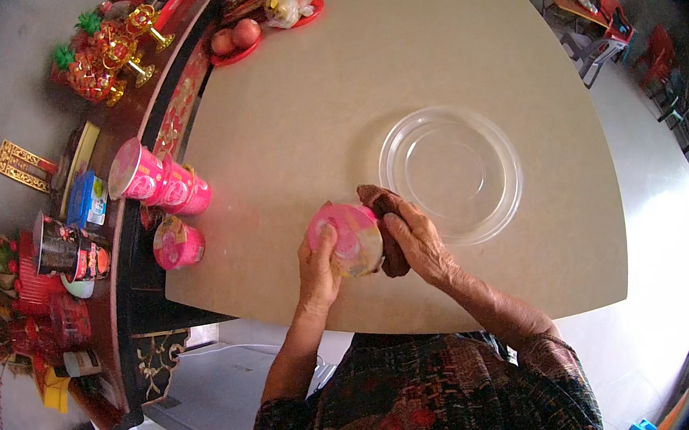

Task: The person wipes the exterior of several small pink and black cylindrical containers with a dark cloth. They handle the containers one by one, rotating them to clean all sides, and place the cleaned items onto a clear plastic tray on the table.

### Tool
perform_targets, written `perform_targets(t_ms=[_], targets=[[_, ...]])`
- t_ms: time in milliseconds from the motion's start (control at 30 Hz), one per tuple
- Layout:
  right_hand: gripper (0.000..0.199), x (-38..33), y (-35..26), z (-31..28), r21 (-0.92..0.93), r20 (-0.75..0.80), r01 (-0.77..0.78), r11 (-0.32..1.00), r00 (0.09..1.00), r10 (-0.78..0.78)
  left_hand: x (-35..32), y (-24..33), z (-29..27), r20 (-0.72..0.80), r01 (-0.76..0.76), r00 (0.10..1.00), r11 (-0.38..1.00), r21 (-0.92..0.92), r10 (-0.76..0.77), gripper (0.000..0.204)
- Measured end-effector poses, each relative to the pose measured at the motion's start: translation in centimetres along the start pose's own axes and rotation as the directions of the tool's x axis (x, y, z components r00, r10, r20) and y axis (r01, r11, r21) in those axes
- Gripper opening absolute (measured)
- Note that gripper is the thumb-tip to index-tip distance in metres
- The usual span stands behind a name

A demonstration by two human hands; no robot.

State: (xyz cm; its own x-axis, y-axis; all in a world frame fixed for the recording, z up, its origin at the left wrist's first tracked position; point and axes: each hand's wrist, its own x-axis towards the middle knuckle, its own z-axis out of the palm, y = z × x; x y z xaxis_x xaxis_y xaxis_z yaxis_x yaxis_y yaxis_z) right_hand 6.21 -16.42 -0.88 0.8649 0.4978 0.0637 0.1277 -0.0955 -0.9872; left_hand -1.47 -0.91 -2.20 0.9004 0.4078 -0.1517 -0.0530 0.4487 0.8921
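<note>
Above the near part of the table (305, 92), my left hand (315, 273) grips a pink cup (348, 233) with a printed lid, thumb across its top. My right hand (420, 239) is closed on a dark brown cloth (393, 254), which presses against the cup's right side. Just beyond the right hand lies a round clear plastic lid or tray (513, 169). Toward the table's left edge stands another pink cup (179, 242). Behind it, several similar pink cups (175, 185) are grouped close together; whether they are stacked is hard to tell.
A dark wooden altar-like cabinet (120, 300) runs along the left, crowded with gold goblets (142, 21), a blue tub (88, 200) and red decorations. Round fruits (245, 32) sit on a red plate at the far left corner. Chairs (598, 50) stand off to the right.
</note>
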Motion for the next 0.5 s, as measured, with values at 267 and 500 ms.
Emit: perform_targets(t_ms=[267,500], targets=[[0.084,-0.8,-1.3,2.8,0.271,-0.162,0.257,0.928,0.962,-0.219,-0.3,-0.2,4.2,0.038,0.147,0.989,0.897,-0.416,-0.145,0.07],[0.067,2.1,-7.2,-4.3,0.316,0.276,-0.146,0.937,0.959,0.057,-0.1,4.9,2.3,0.156,-0.016,0.987,0.998,-0.066,0.026,0.06]])
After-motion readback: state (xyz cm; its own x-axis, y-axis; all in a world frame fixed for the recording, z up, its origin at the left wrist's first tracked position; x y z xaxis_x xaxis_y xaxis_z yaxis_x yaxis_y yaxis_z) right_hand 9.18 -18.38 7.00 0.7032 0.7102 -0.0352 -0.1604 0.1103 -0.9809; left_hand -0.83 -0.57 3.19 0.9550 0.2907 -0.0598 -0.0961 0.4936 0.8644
